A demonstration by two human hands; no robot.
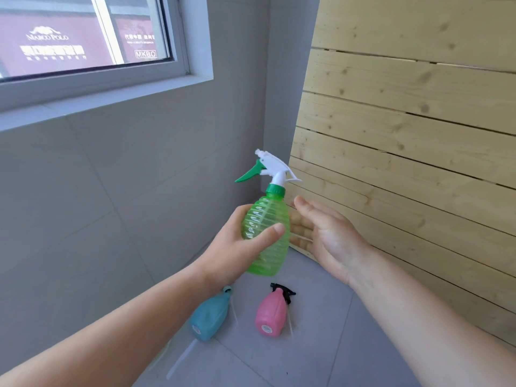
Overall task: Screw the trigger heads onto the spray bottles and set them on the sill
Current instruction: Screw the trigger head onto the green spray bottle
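Green bottle (266,233) at frame centre, held upright in air, white trigger head (272,167) with green lever seated on its neck. Left hand (240,247) wraps bottle body, thumb across front. Right hand (326,236) just right of bottle, fingers straight and spread, palm facing it; contact unclear. Sill (92,100) upper left, under window (81,34). Lower centre, on grey floor (321,358): blue bottle (209,317) and pink bottle (272,314) lying down, pink one with black head. Wooden slat panel (405,121) fills right side.
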